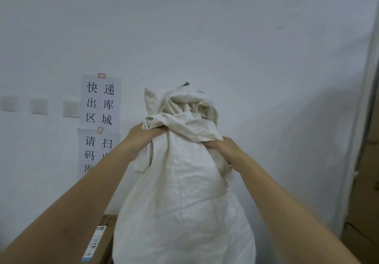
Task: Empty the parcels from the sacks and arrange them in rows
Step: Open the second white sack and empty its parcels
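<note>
You hold a white woven sack (184,192) up in front of you, its crinkled fabric bunched near the top. Your left hand (143,134) grips a fistful of it, fingers curled into the folds; your right hand (221,149) clutches the opposite side the same way. Below both hands the sack bulges full and rounded. Under your left forearm lies a brown cardboard box (102,241) with a printed label. Beyond your left hand, paper signs (100,101) read 快递出库区域.
</note>
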